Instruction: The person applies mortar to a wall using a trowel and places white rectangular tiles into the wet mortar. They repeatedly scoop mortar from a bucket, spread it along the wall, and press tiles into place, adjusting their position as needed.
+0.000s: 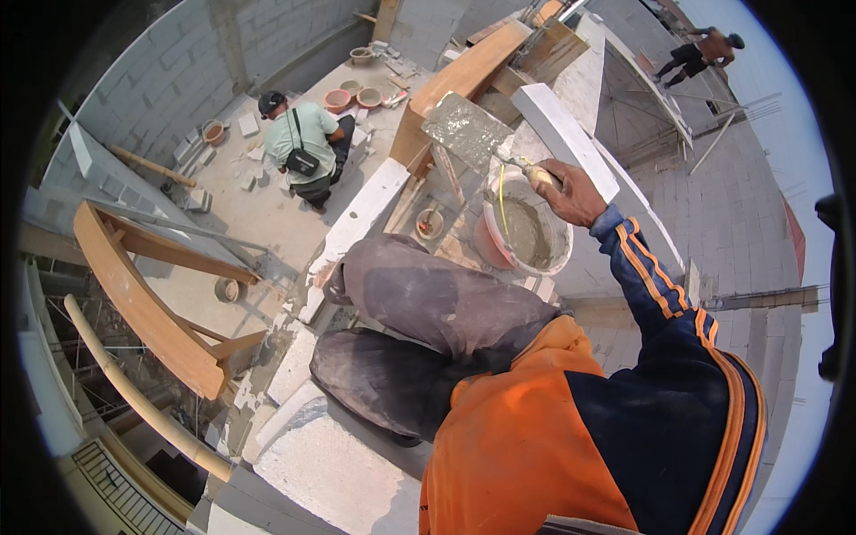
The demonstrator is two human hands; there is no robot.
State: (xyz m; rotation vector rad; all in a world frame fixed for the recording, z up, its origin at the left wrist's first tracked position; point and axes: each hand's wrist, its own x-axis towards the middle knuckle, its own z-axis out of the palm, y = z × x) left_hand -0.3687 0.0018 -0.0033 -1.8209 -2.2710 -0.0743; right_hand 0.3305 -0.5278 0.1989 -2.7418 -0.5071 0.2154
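Toward two o'clock, the right hand (578,194) is gripping one trowel (481,138), fingers wrapped round its handle, its mortar-laden blade pointing to ten; the left hand is not showing, so its hold cannot be told; the step in hand is seemingly lifting mortar (528,234) from one bucket (489,242), also at two, the next move probably calling for a level blade; one white block (566,138) is lying at half past one; two others are appearing: one crouching co-worker (308,147) at half past ten, one distant co-worker (694,55) near two.
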